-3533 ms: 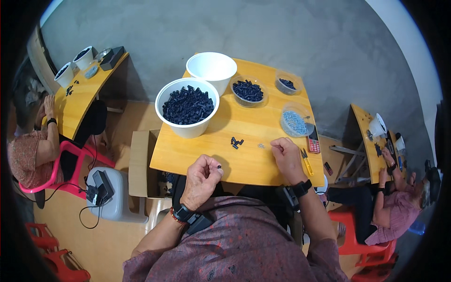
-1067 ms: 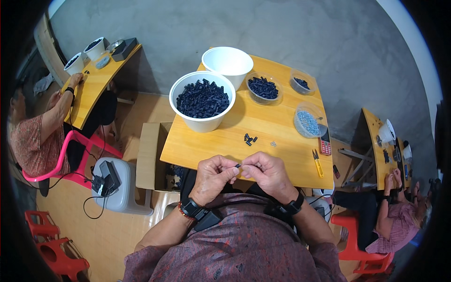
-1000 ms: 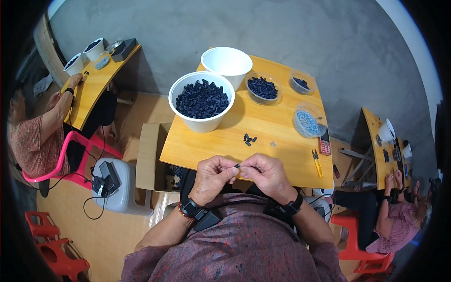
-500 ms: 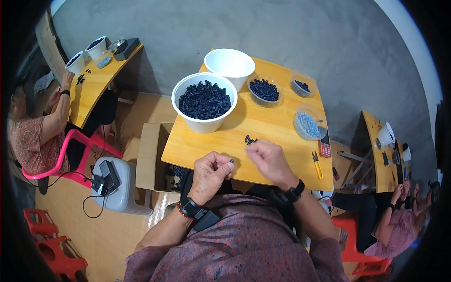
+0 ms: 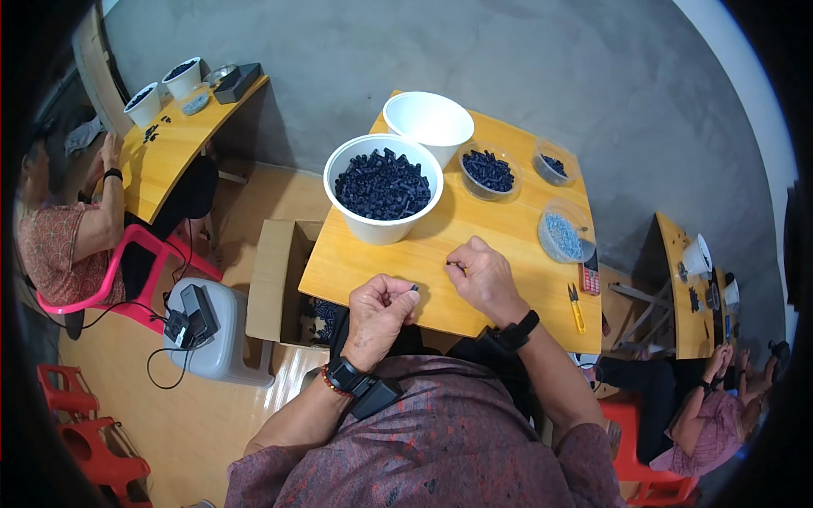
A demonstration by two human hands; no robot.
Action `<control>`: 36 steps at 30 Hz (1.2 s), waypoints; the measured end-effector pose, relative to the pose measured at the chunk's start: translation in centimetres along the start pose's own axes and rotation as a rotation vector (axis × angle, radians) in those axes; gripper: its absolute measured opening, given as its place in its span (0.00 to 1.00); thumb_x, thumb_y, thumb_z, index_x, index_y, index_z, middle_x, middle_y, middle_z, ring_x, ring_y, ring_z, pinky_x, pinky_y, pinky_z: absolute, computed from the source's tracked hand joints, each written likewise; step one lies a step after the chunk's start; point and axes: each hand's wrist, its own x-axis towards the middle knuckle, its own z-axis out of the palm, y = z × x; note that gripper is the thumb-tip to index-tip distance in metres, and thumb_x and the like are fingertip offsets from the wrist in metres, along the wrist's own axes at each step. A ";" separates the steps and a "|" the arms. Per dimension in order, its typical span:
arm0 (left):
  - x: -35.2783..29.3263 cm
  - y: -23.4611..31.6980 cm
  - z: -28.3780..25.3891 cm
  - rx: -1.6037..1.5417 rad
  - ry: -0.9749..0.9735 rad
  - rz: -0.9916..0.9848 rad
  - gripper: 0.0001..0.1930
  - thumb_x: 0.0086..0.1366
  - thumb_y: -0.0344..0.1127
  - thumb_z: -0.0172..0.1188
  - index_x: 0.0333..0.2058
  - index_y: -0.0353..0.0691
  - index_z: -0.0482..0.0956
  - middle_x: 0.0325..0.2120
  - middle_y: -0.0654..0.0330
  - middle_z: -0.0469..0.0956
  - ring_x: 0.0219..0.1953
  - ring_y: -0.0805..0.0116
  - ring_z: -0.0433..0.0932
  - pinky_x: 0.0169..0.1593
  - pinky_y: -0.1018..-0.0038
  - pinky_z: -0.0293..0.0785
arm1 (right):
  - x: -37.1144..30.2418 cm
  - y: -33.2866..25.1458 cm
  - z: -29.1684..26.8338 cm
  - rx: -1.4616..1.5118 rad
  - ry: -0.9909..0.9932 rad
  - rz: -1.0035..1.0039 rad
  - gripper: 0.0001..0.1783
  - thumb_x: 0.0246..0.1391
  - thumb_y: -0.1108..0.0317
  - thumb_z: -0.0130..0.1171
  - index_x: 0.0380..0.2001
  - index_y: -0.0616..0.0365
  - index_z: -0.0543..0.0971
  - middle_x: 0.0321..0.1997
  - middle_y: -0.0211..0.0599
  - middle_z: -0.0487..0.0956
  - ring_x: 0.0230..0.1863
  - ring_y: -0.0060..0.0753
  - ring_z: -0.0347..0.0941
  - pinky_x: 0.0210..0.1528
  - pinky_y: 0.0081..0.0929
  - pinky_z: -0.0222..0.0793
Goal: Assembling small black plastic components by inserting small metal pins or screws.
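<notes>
At the table's front edge my left hand (image 5: 379, 309) is closed in a pinch, and a small dark piece (image 5: 414, 289) shows at its fingertips. Just to the right, my right hand (image 5: 484, 278) is closed over the tabletop with a small black part (image 5: 452, 264) at its thumb and fingertips. Beyond my left hand stands a white bucket (image 5: 383, 230) filled with short black plastic parts (image 5: 383, 184). Whatever lies beneath my right hand is hidden.
A second white bucket (image 5: 432, 114) stands behind the full one. Clear tubs hold black parts (image 5: 487, 171), (image 5: 554, 166) and tiny pale blue pieces (image 5: 562, 235). Yellow-handled snips (image 5: 577, 309) lie at the right, near a red calculator-like device (image 5: 589, 279). Other people sit at side tables.
My right hand has drawn back slightly and lowered over the loose black parts, now pinching one. My left hand keeps its place. The view has shifted a little.
</notes>
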 end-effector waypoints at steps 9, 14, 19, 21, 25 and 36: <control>0.1 -0.3 0.0 -0.007 0.004 0.011 0.04 0.65 0.27 0.66 0.34 0.35 0.79 0.26 0.64 0.80 0.24 0.79 0.77 0.30 0.81 0.76 | -1.3 -1.5 -0.1 0.086 -0.177 -0.057 0.04 0.51 0.74 0.62 0.32 0.57 0.82 0.33 0.43 0.77 0.37 0.52 0.78 0.39 0.43 0.74; 0.1 -0.1 0.0 0.001 0.019 0.007 0.04 0.65 0.27 0.66 0.35 0.35 0.79 0.26 0.64 0.80 0.24 0.78 0.77 0.29 0.80 0.76 | -1.6 -1.2 0.0 0.172 -0.176 -0.040 0.05 0.51 0.76 0.61 0.33 0.59 0.81 0.34 0.45 0.78 0.37 0.54 0.78 0.40 0.44 0.74; 0.2 -0.1 0.2 -0.048 0.016 0.010 0.04 0.65 0.26 0.66 0.36 0.34 0.79 0.26 0.64 0.80 0.24 0.78 0.77 0.29 0.80 0.76 | -1.8 -1.3 -0.1 0.128 -0.159 -0.040 0.05 0.52 0.76 0.63 0.34 0.62 0.80 0.36 0.46 0.79 0.34 0.51 0.79 0.37 0.38 0.75; 0.1 0.0 0.2 -0.043 0.013 0.008 0.04 0.65 0.26 0.65 0.36 0.34 0.79 0.26 0.64 0.80 0.24 0.78 0.77 0.29 0.80 0.76 | -2.1 -1.7 0.1 0.080 -0.167 -0.053 0.05 0.52 0.76 0.63 0.34 0.62 0.80 0.36 0.46 0.79 0.34 0.50 0.79 0.37 0.38 0.75; -0.1 0.3 0.2 -0.043 0.024 0.008 0.03 0.66 0.24 0.63 0.36 0.31 0.79 0.25 0.63 0.79 0.24 0.78 0.76 0.28 0.81 0.74 | -2.3 -2.9 -0.2 0.011 -0.133 -0.124 0.05 0.54 0.76 0.62 0.36 0.62 0.80 0.33 0.46 0.79 0.34 0.49 0.79 0.37 0.37 0.75; -0.1 -0.3 0.1 -0.102 -0.114 -0.007 0.04 0.66 0.25 0.64 0.38 0.31 0.81 0.27 0.60 0.81 0.25 0.76 0.78 0.31 0.79 0.77 | -2.9 -4.0 -1.8 0.687 -0.130 0.262 0.04 0.56 0.77 0.65 0.35 0.63 0.83 0.31 0.32 0.79 0.32 0.20 0.75 0.35 0.21 0.71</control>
